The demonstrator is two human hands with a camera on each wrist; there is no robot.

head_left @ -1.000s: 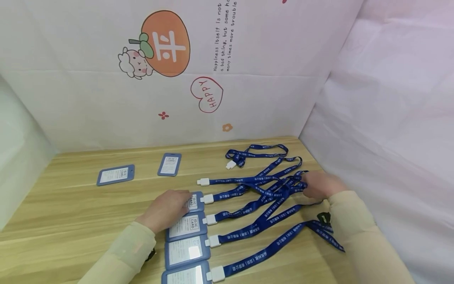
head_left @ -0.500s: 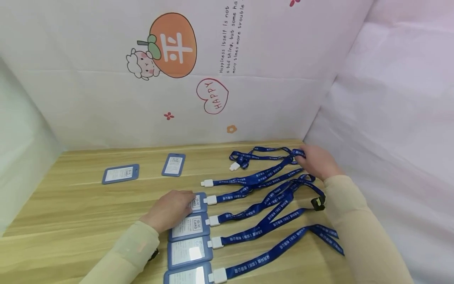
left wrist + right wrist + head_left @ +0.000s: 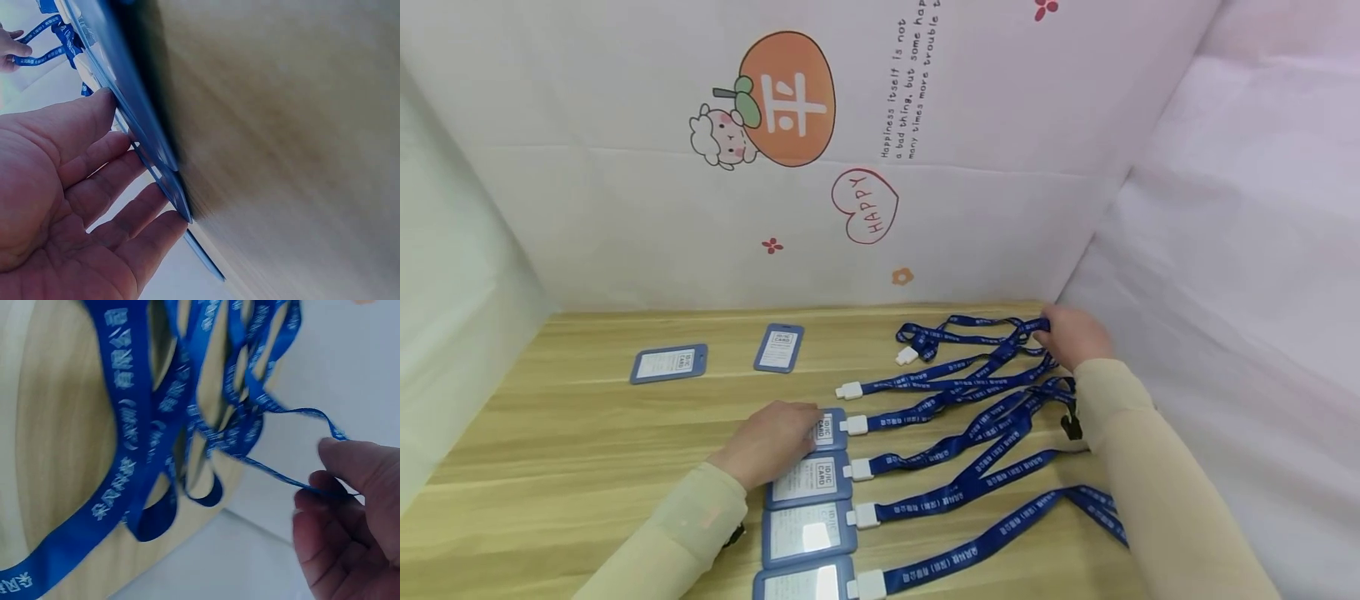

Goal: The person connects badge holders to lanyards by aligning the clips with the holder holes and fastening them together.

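Observation:
My left hand [image 3: 778,442] rests on the uppermost badge holder [image 3: 824,432] of a column of blue-framed card holders. Seen from the left wrist, the fingers are mostly straight, their tips [image 3: 178,219] against the edges of the holders [image 3: 153,134]. That uppermost holder hangs on a white clip [image 3: 854,425] with a navy lanyard. At the table's back right my right hand [image 3: 1075,336] pinches the loop end of a navy lanyard [image 3: 1000,354]. In the right wrist view, two thin strands of this lanyard [image 3: 281,477] run from the tangle to the thumb and fingers.
Below lie several more holders [image 3: 808,533] with lanyards [image 3: 973,546] stretched to the right. Two loose badge holders [image 3: 668,364] lie at the back left. A loose lanyard [image 3: 928,337] with a white clip lies near the back wall [image 3: 820,275]. A white side wall [image 3: 1210,333] stands close on the right.
My right hand has moved toward the back of the table, drawing a lanyard loop out of the tangle. My left hand stays on the uppermost holder. The head view has shifted slightly.

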